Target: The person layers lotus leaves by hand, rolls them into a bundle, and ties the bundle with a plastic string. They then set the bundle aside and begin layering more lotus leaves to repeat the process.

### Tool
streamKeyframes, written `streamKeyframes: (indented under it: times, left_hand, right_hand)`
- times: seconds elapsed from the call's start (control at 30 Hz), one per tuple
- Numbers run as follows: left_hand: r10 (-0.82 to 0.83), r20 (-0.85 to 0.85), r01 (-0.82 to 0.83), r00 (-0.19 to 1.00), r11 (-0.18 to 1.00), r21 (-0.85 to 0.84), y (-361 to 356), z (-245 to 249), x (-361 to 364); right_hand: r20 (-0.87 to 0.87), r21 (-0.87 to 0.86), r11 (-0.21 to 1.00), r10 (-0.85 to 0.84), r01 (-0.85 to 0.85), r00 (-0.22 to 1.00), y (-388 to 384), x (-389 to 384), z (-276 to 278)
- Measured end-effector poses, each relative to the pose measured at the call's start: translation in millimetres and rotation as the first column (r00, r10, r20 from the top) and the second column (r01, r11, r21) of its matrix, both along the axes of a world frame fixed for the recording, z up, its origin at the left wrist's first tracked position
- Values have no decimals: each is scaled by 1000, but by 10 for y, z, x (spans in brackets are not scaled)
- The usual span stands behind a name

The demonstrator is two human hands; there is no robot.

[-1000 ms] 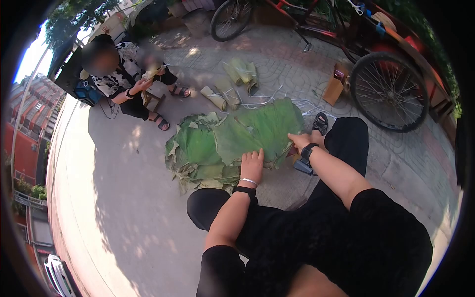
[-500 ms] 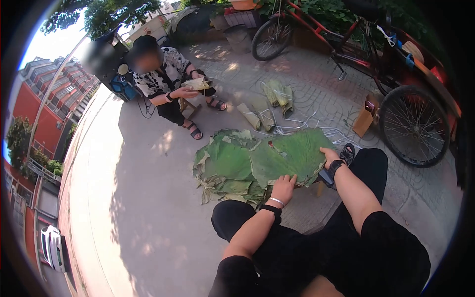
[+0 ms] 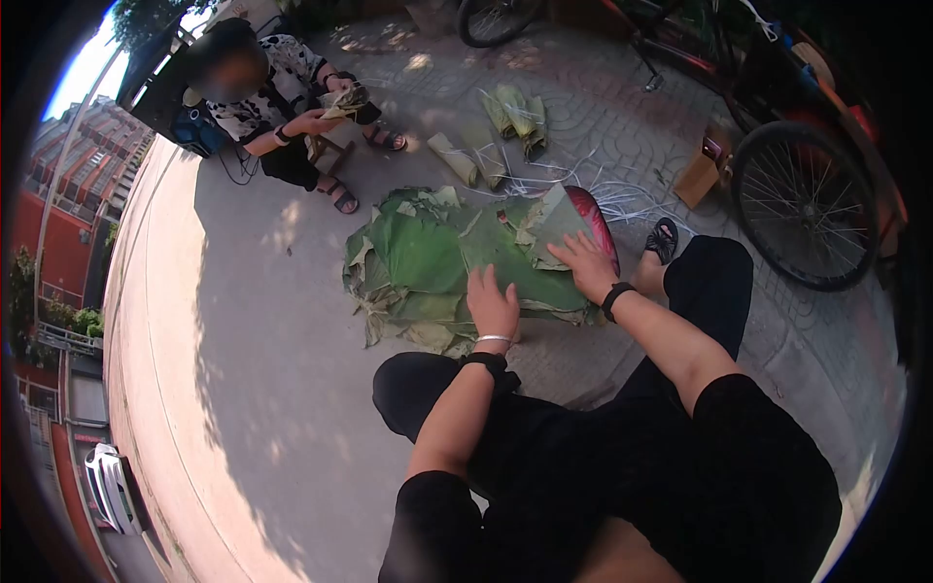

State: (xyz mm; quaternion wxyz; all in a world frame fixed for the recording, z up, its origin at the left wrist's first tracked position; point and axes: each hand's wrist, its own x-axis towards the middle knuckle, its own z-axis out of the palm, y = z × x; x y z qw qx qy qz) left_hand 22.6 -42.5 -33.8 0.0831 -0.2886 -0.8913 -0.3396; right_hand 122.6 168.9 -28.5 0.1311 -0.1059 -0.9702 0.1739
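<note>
A stack of broad green dried lotus leaves [image 3: 420, 251] lies in front of my knees, ragged and pale at the edges. My left hand [image 3: 494, 303] rests on the top leaf's near part, fingers spread. Over at the right, my right hand [image 3: 586, 264] lies flat with fingers apart on a folded-over flap [image 3: 550, 222] that shows the leaf's paler underside. Beyond that flap a red, shiny rounded surface [image 3: 593, 216] peeks out from under the stack.
Rolled leaf bundles [image 3: 515, 117] and white strips [image 3: 622, 199] lie on the paving beyond. A seated person [image 3: 282, 97] holds a folded leaf bundle [image 3: 345, 100]. At right stand a cardboard box [image 3: 702, 173] and a tricycle wheel [image 3: 805, 206].
The top leaf's right side has been folded over to the left, uncovering the red surface. My right hand let go of the edge and now presses the flap. The view has shifted.
</note>
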Motion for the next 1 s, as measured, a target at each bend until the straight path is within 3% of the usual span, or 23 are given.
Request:
streamKeyframes:
  times: [0.07, 0.1, 0.13, 0.17, 0.23, 0.3, 0.37, 0.47, 0.53, 0.6, 0.7, 0.8, 0.87, 0.93, 1.0]
  left_hand:
    - [325, 170, -337, 931, 940, 47, -99, -417, -205]
    - [300, 565, -433, 768, 894, 114, -162, -552, -287]
    - [181, 858, -543, 481, 829, 130, -213, -636, -356]
    - [-15, 992, -647, 125, 757, 93, -245, -727, -401]
    - [-310, 949, -672, 57, 691, 266, -201, -706, -310]
    - [-524, 850, -702, 48, 588, 401, -142, -780, -348]
    - [-463, 883, -744, 83, 560, 364, -137, -1164, -484]
    - [-547, 827, -796, 133, 438, 418, -164, -1417, -680]
    - [-637, 755, -838, 155, 319, 442, -214, -1238, -738]
    - [-711, 683, -883, 167, 200, 424, -216, -740, -718]
    - [-739, 662, -838, 126, 277, 470, -219, -674, -589]
    - [-669, 741, -860, 56, 345, 377, -205, -658, -453]
    - [-529, 827, -817, 188, 383, 431, -214, -650, -589]
    - [-334, 833, -687, 441, 472, 553, -98, -408, -551]
    - [-128, 623, -429, 772, 619, 658, 243, 426, -132]
  right_hand:
    - [-19, 4, 1000, -16, 16, 1000, -25, -4, -20]
    - [-40, -5, 999, -32, 32, 999, -37, -26, -70]
    - [-62, -12, 999, -49, 48, 997, -57, -41, -88]
    - [-66, -9, 999, -51, 51, 996, -70, -33, -102]
    - [-83, 2, 999, -53, 53, 995, -98, -33, -81]
    - [-81, 17, 998, -58, 60, 995, -122, -41, -76]
    - [-83, 27, 998, -61, 64, 995, -128, -34, -92]
    - [-89, 38, 997, -64, 67, 994, -109, -30, -104]
    - [-85, 41, 997, -59, 63, 995, -107, -33, -127]
    - [-80, 43, 997, -58, 61, 995, -107, -33, -131]
    - [-93, 38, 997, -66, 69, 993, -110, -20, -137]
    - [-93, 59, 995, -72, 78, 993, -99, -33, -136]
    - [-93, 46, 995, -80, 84, 992, -101, -17, -155]
    - [-100, -1, 996, -90, 91, 991, -112, 6, -151]
    - [-136, 8, 996, -83, 85, 987, -99, 6, -188]
